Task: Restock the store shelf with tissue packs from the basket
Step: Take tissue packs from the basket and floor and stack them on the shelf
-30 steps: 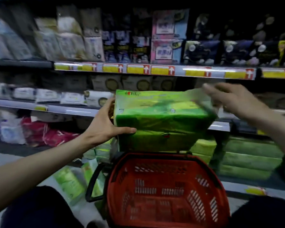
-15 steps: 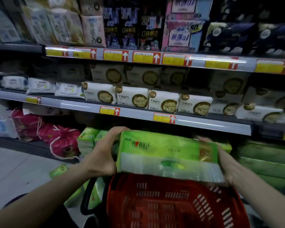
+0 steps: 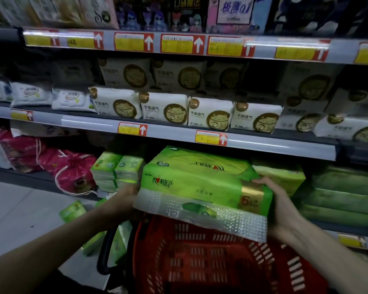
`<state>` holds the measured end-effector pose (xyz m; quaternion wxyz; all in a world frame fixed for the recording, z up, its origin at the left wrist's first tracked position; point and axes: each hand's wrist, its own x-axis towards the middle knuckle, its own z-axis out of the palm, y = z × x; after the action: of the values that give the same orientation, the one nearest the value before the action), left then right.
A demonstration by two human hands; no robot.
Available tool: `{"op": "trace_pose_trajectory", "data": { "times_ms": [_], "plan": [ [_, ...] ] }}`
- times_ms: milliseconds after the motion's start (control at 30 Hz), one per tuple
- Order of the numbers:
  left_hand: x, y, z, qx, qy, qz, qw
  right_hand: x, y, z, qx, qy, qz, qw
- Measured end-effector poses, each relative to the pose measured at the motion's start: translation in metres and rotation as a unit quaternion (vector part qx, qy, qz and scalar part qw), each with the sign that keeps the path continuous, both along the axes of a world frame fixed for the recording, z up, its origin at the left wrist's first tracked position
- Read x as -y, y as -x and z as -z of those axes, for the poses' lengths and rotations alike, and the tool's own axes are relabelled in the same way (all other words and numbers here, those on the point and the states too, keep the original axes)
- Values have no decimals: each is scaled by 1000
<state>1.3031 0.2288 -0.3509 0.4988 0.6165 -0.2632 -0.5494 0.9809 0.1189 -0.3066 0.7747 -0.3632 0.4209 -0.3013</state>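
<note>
Lying with its long axis left to right, the green plastic-wrapped tissue pack hangs just above the red plastic basket, printed face towards the camera. The right hand has its grip clamped on the right end. The left hand meets the left end, fingers hidden, so its grip cannot be told.

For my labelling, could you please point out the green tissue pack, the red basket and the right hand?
green tissue pack (image 3: 189, 185): head view, front face.
red basket (image 3: 191, 262): head view, slotted wall.
right hand (image 3: 283, 205): head view, its back.
</note>
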Motion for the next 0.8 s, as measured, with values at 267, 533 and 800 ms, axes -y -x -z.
{"op": "trace_pose_trajectory", "data": {
  "times_ms": [267,533,800],
  "plan": [
    [-9,23,-4,-165,-55,3,985,8,2,23,-46,3,-3,999],
    [11,29,0,-245,-25,-56,968,13,-11,36,-54,-16,54,997],
    [53,39,12,-278,42,-82,956,38,-15,41,-30,-27,92,995]
  ]
}}
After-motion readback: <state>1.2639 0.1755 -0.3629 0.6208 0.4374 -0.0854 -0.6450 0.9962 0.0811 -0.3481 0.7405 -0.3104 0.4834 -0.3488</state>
